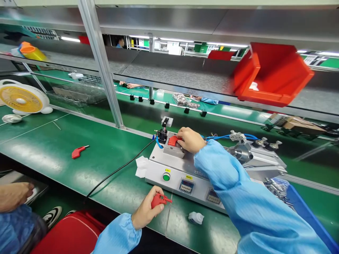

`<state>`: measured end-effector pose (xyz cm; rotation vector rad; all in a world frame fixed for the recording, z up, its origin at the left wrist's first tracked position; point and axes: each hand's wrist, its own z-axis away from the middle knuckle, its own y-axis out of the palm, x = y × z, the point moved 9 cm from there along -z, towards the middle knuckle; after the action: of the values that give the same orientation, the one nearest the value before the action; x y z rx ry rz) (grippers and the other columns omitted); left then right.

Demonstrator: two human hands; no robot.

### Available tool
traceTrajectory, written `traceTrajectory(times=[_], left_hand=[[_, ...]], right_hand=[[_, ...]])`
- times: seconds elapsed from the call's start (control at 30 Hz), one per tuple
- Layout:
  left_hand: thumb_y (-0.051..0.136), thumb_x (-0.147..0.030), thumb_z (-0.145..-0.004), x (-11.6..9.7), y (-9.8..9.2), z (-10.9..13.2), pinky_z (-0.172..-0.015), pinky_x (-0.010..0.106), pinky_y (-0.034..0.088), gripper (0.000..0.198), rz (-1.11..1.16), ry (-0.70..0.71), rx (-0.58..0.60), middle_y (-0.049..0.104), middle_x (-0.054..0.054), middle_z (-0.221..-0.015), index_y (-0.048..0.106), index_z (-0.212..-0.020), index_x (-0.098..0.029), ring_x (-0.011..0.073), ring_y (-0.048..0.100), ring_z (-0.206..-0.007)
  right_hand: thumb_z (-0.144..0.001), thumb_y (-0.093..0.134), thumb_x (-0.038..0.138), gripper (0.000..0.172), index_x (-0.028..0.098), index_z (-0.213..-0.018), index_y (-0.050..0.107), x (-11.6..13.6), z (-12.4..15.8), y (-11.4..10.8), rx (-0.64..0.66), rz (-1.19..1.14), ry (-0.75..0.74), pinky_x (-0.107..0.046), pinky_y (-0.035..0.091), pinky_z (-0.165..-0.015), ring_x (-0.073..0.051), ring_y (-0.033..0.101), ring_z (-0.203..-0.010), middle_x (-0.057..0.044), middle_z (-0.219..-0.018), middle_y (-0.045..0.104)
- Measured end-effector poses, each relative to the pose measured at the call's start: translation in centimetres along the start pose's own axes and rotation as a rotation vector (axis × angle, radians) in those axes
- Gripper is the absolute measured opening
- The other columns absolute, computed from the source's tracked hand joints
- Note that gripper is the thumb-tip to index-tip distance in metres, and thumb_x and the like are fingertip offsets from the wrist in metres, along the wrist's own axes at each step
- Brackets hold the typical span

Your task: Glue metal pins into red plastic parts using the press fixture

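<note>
Left hand (146, 208) is gripping a red plastic T-handled piece (159, 200) in closed fingers, just above the green anti-static mat (45, 158); right hand (190, 140) is closing down over a second red piece (172, 140), which is sitting on the steel block of a bench-top pneumatic fixture (169, 169); a third red piece (78, 151) is lying on the mat, well apart from my hands; a white paper wipe (141, 166) is lying just beside the fixture; a blue bin (304, 211) is standing past my right sleeve, holding shiny metal parts (277, 187), too blurred to name exactly; overhead, a tilted red plastic bin (272, 76) is hanging from the shelf with a white scrap (253, 86) inside; a co-worker's hand (13, 195) is resting at far left.
</note>
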<state>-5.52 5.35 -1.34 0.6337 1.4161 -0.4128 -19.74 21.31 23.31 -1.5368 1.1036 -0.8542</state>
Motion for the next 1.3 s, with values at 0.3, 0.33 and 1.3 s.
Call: traceTrajectory(times=[0.3,0.33,1.3], left_hand=[[0.073,-0.047,-0.087,-2.4,0.6,0.3,-0.081,0.035,0.054,0.037,-0.085,0.135,0.018,0.066,0.012,-0.106,0.077,-0.108,-0.017,0.0248,0.063,-0.094],[0.072,-0.044,-0.088,-3.5,0.4,0.4,-0.083,0.036,0.055,0.035,-0.130,0.164,0.005,0.066,0.012,-0.108,0.078,-0.110,-0.018,0.0259,0.064,-0.097],[0.050,-0.021,-0.105,-23.7,2.7,-11.2,-0.080,0.036,0.048,0.024,-1.556,0.735,-0.040,0.068,0.010,-0.102,0.072,-0.098,-0.015,0.0240,0.062,-0.094]], right_hand=[[-0.098,0.057,0.020,0.009,0.018,-0.097,0.066,0.0,3.4,-7.8,-0.273,-0.244,-0.025,-0.039,0.053,-0.090,-0.025,0.065,-0.097,-0.010,-0.105,0.067],[-0.098,0.056,0.021,0.009,0.019,-0.096,0.065,0.2,5.2,-7.6,-0.259,-0.267,-0.048,-0.039,0.053,-0.087,-0.025,0.065,-0.095,-0.009,-0.103,0.068],[-0.107,0.054,0.048,0.028,0.025,-0.116,0.068,-0.7,35.3,-1.4,-0.688,-0.118,0.535,-0.039,0.059,-0.089,-0.028,0.074,-0.095,-0.009,-0.109,0.072]])
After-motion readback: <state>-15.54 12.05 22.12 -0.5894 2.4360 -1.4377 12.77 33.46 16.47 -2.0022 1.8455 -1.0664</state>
